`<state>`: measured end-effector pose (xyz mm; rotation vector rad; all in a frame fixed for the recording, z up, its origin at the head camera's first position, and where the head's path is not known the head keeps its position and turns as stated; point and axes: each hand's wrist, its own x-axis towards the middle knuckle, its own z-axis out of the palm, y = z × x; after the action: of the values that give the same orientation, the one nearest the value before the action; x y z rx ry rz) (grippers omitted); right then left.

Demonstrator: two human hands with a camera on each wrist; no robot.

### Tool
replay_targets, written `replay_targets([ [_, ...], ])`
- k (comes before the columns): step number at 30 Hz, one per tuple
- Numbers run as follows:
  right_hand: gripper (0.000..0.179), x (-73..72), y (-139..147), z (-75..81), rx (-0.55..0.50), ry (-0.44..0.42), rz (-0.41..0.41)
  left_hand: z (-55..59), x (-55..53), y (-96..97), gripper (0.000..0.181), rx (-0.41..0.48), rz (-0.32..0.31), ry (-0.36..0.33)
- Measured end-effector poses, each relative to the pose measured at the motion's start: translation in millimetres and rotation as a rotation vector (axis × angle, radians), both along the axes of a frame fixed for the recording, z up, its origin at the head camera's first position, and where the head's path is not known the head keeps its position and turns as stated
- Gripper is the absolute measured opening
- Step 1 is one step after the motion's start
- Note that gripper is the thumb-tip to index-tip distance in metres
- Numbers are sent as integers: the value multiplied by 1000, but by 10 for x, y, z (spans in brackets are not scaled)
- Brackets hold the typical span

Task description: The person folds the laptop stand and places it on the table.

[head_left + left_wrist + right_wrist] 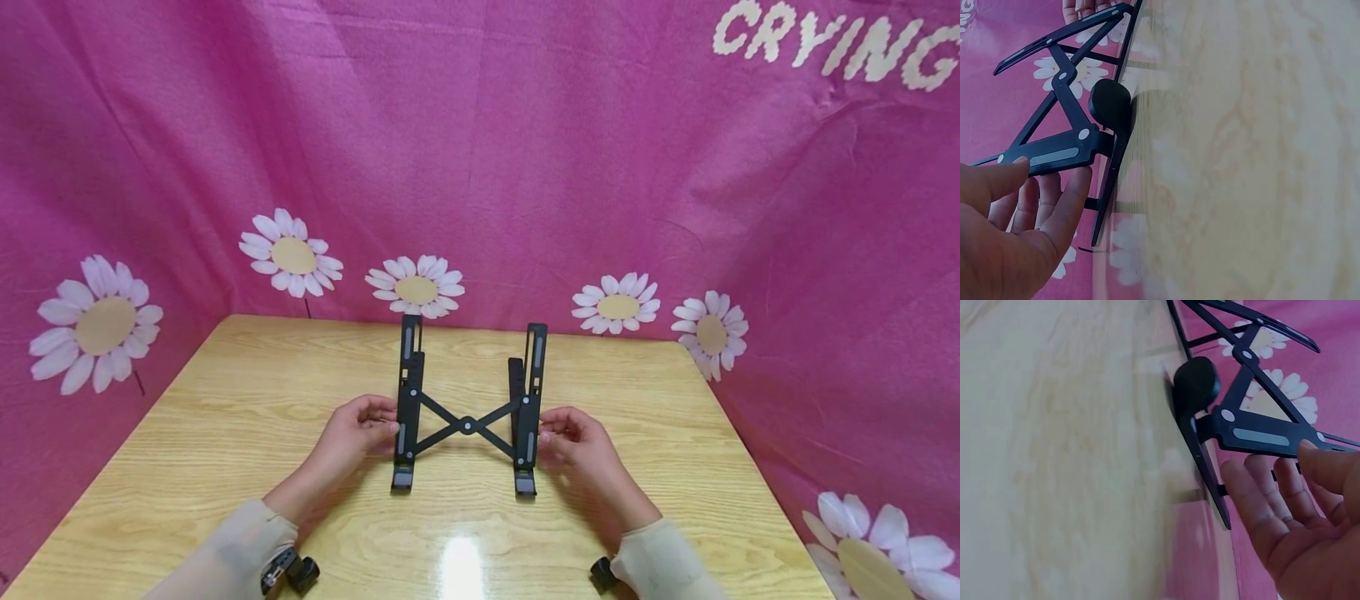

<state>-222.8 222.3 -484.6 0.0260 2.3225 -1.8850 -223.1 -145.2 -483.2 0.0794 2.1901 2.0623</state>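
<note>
A black folding laptop stand [467, 426] stands unfolded on the wooden table, its crossed bars joined at a round centre pivot. Its two side arms slope up toward the back, with grey pads along them and small lipped feet at the front. My left hand [352, 433] holds the left arm from outside; in the left wrist view the thumb [997, 178] lies at its upper edge and the fingers are beneath. On the opposite side my right hand [585, 446] holds the right arm likewise, its thumb [1322, 459] at the edge and fingers below.
The pale wooden table [225, 433] extends around the stand on all sides. Behind it and at both sides hangs a pink cloth [480, 167] printed with white daisies and lettering. Dark wrist devices [303, 575] show near both cuffs.
</note>
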Motion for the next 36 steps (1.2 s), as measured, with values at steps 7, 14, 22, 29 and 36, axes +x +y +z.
replay_targets([
  [7,28,-29,-86,-27,-29,35,3,-8,-43,29,29,-66,14,-15],
  [14,25,-48,-146,-46,-26,53,-6,-6,-62,41,26,-105,18,-1],
  [22,23,-40,-169,-34,12,36,-24,1,-62,61,23,-155,7,27],
  [29,25,-23,-207,-28,9,39,-23,19,-40,88,21,-186,3,62],
  [36,25,-16,-253,-30,-36,38,-6,14,-38,104,20,-184,5,50],
])
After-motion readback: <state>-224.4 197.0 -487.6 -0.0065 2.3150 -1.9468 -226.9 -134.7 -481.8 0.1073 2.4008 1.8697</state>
